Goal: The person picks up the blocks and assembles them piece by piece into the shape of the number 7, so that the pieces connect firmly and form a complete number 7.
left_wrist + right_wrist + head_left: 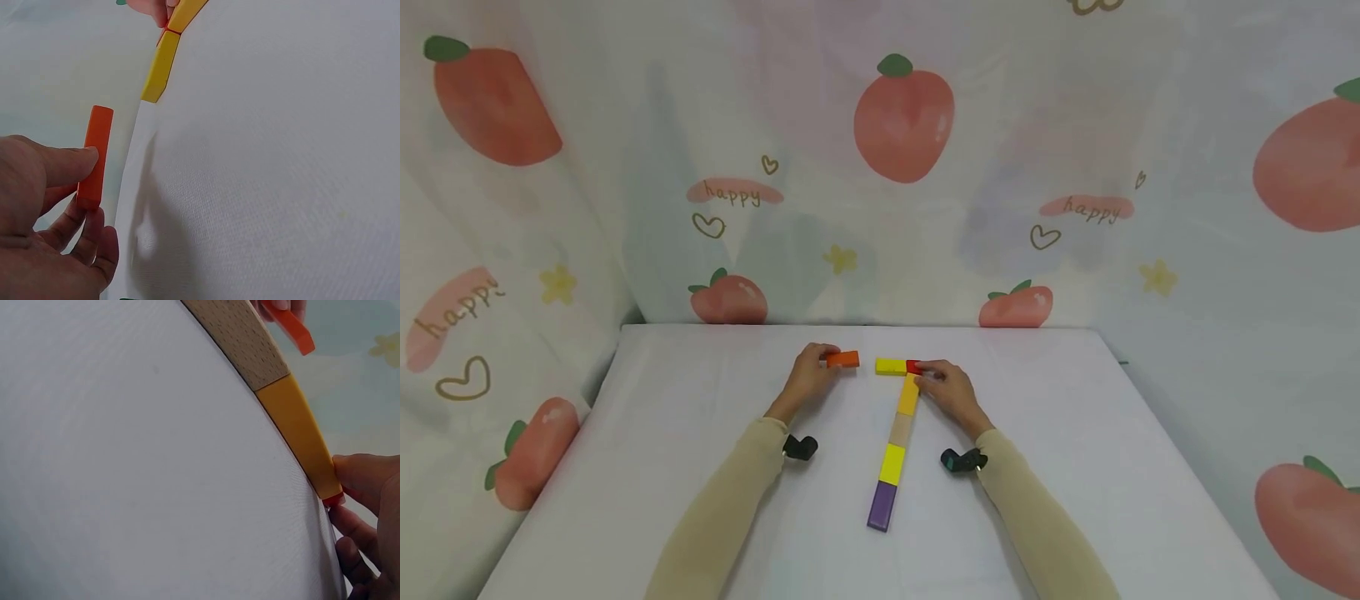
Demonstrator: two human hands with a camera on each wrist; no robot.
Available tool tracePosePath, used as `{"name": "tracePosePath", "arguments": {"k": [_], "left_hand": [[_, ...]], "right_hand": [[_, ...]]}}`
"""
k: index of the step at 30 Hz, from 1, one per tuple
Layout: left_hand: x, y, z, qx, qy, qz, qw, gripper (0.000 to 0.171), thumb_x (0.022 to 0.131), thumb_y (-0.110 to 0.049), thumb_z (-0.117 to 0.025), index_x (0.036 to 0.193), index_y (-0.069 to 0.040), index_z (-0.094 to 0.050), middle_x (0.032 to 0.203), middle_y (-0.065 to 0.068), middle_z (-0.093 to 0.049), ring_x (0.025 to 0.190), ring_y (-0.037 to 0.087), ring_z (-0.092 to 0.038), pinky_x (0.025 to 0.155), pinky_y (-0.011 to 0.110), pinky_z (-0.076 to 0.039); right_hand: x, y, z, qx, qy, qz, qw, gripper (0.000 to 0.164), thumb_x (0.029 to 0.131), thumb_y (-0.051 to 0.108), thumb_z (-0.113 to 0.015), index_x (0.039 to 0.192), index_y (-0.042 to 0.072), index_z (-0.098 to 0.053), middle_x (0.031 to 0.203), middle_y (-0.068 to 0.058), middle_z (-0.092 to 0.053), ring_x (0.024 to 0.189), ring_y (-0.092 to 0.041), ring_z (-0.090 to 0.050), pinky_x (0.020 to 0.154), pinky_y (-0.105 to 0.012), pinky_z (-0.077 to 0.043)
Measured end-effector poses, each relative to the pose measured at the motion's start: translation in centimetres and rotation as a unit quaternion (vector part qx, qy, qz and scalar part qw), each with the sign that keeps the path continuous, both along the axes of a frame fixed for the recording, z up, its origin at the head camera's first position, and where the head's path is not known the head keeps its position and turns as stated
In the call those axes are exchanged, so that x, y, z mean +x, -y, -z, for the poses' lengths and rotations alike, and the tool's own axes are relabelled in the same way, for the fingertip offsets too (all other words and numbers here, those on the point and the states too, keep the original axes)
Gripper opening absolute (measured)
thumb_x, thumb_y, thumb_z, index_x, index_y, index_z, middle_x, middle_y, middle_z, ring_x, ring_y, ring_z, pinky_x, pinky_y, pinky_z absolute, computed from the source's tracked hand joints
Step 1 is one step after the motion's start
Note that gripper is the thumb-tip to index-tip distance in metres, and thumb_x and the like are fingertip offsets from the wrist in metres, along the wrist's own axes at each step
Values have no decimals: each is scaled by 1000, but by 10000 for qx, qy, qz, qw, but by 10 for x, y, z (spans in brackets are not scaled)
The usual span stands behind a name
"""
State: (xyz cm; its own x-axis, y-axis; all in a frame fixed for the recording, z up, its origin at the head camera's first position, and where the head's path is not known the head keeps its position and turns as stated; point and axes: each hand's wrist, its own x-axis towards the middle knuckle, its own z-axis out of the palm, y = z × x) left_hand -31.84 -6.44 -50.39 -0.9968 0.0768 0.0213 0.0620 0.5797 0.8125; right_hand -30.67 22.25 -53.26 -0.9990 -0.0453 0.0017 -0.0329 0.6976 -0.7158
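My left hand pinches an orange block between thumb and fingers. In the left wrist view this block appears held above the white surface, apart from the others. At the far end of a row of blocks, my right hand pinches a small red block, largely hidden by the fingers. A yellow block adjoins it on the left. From there an amber block, a plain wooden block, another yellow block and a purple block run toward the near side, end to end.
The blocks lie on a white-covered table. Behind and beside it hangs a pale cloth printed with peaches. A black device is worn at each wrist.
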Motion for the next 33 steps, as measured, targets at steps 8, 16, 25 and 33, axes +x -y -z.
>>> {"name": "tracePosePath", "arguments": {"k": [8,16,25,33], "left_hand": [[-1,-3,3,-3,88,43,10000,35,92,-12,-67,127,-8,-62,133,13,-54,119,27,-54,106,44,-44],[-1,-7,3,155,261,1,9995,35,92,-12,-67,127,-9,-62,132,11,-54,115,27,-55,103,42,-47],[-1,-13,7,37,98,100,9999,35,92,-10,-67,127,-7,-62,131,14,-56,116,28,-55,104,41,-47],[-4,-15,8,-20,168,127,9998,35,93,-12,-66,127,-8,-63,131,13,-55,116,27,-54,106,43,-45]], "right_hand": [[3,3,-1,-30,-51,57,10000,38,92,33,-67,129,23,-66,135,-6,-59,115,-29,-52,102,-49,-43],[4,3,1,9,-97,96,9999,38,92,34,-67,128,23,-66,135,-6,-60,115,-29,-52,103,-49,-43],[3,1,4,30,-150,109,9998,37,92,33,-68,127,23,-67,133,-6,-61,113,-28,-52,101,-47,-44],[2,1,1,-29,-139,73,9999,37,91,33,-68,127,23,-67,134,-7,-60,116,-29,-52,103,-48,-43]]}}
